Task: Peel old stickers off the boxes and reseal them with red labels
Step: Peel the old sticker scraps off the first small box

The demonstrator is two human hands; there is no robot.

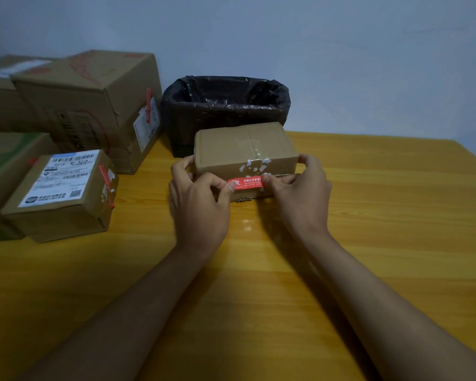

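A: Your left hand (201, 199) pinches one end of the red label (245, 184) and your right hand (297, 188) pinches the other, both thumbs on it, other fingers curled round the small box (245, 155).

B: Where is it sitting?

A: Stretched between your thumbs across the box's near face, just under the white sticker scraps (254, 165). Keep it taut, press from the middle toward each thumb.

B: And around?

A: Beyond your hands, the black-lined bin (226, 105); left of them, labelled boxes (61, 193) on the worktop (382, 215).
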